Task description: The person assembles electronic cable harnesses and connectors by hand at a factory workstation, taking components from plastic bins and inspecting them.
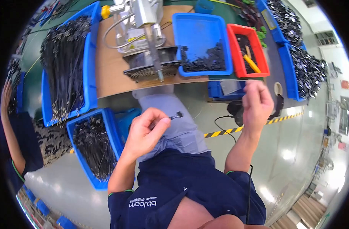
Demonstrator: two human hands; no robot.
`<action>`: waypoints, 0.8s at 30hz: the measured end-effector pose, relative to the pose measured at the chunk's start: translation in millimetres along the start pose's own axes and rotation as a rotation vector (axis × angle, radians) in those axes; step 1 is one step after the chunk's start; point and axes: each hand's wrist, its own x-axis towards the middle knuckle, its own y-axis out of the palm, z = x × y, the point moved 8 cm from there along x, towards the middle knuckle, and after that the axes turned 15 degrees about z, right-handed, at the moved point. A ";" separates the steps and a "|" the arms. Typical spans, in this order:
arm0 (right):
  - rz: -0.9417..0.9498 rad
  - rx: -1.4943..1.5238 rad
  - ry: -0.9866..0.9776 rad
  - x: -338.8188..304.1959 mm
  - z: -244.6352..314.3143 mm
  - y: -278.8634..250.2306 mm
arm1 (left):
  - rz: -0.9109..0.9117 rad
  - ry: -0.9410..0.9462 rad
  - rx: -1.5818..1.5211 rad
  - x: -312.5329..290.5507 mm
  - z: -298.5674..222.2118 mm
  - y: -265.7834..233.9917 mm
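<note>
My left hand (pixel 146 131) is closed in a pinch above my lap. From its fingertips sticks out a small black piece (pixel 179 114) on a short thin stem, like a cable end with a connector. My right hand (pixel 257 101) is raised off the table's front edge, below the red bin (pixel 249 72). Its fingers are curled together, and whether anything is between them is hidden. Straight ahead stands a bench press (pixel 146 15) with a metal rod pointing down over a black fan-like block (pixel 151 63).
A blue tray (pixel 199 17) of black parts sits beside the red bin, which holds a yellow-handled tool (pixel 251 63). Blue bins of black cables (pixel 65 65) stand left, one lower (pixel 92 149). Black parts (pixel 306 72) heap at right. Another person's arm (pixel 10 126) shows far left.
</note>
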 end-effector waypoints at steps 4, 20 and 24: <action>0.519 -0.025 -0.051 -20.4 5.8 75.1 | 0.076 0.088 -0.314 13.6 -21.3 21.3; 0.459 0.112 -0.021 -32.4 -29.1 134.1 | -0.200 0.360 0.328 3.8 -63.8 -4.7; 0.438 0.151 -0.008 -34.3 -30.6 137.2 | -0.240 0.313 0.379 5.0 -63.4 -6.0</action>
